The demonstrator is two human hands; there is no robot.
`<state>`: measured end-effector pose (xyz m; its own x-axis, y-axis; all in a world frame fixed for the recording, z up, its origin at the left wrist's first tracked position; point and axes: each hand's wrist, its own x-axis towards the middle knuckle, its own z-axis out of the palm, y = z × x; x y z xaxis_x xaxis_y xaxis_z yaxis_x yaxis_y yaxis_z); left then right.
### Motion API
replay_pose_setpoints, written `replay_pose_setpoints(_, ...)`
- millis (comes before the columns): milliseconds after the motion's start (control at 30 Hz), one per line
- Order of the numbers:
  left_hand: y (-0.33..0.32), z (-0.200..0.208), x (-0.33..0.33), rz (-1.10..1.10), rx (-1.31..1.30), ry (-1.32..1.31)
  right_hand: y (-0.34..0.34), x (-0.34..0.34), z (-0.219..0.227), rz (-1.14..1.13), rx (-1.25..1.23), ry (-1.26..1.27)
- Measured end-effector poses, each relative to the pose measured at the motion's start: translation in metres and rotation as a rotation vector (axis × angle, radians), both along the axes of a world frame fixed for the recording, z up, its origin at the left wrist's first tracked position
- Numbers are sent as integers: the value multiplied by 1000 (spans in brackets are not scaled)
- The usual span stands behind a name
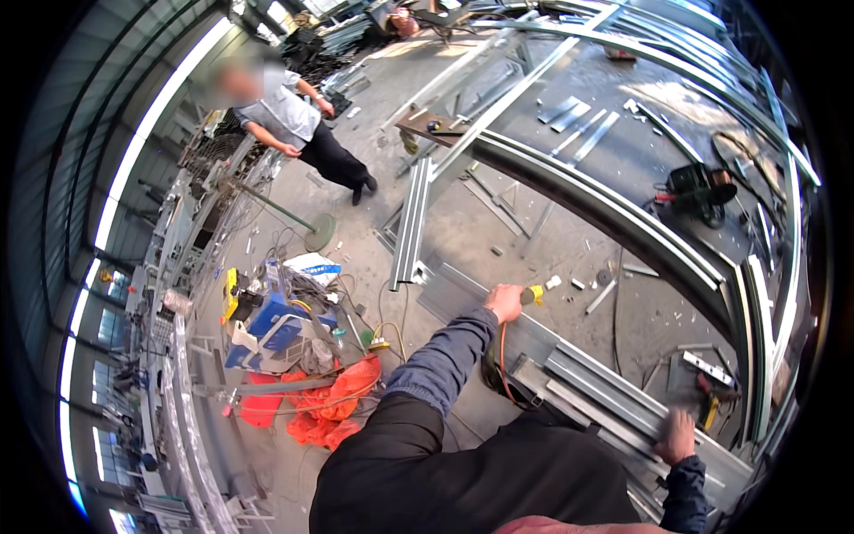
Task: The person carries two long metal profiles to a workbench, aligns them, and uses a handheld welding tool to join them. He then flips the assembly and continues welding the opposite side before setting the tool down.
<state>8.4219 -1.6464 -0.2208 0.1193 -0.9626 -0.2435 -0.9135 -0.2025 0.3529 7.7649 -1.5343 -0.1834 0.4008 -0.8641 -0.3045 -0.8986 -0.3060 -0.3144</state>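
Note:
My left hand (505,303) is closed around a small tool with a yellow-and-black end (533,295), whose exact kind I cannot make out. An orange cable (503,356) runs down just below this hand. Both hands are over long grey metal channels (583,372) lying side by side in front of me. Slightly blurred, my right hand (678,437) is at the right part of the channels and seems to touch them. Its fingers are too smeared to show their grip.
A metal frame (605,191) stretches across the far right. Beyond it sits a dark green machine (701,191). Orange cloth (334,405) and a blue-and-white case (276,343) lie at left among cables. A person (289,120) stands at the far left.

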Motion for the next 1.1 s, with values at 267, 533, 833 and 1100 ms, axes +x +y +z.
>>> replay_pose_setpoints(267,-9,1,-8,-4,81,-58,-5,0,9,27,31,-24)
replay_pose_setpoints(533,0,-7,-8,-34,30,-21,-8,3,20,33,67,-20)
replay_pose_setpoints(833,22,-13,-6,11,-18,-29,-13,6,23,71,73,-2)
replay_pose_setpoints(1100,43,-14,-7,42,-145,98,-14,4,16,48,120,32)
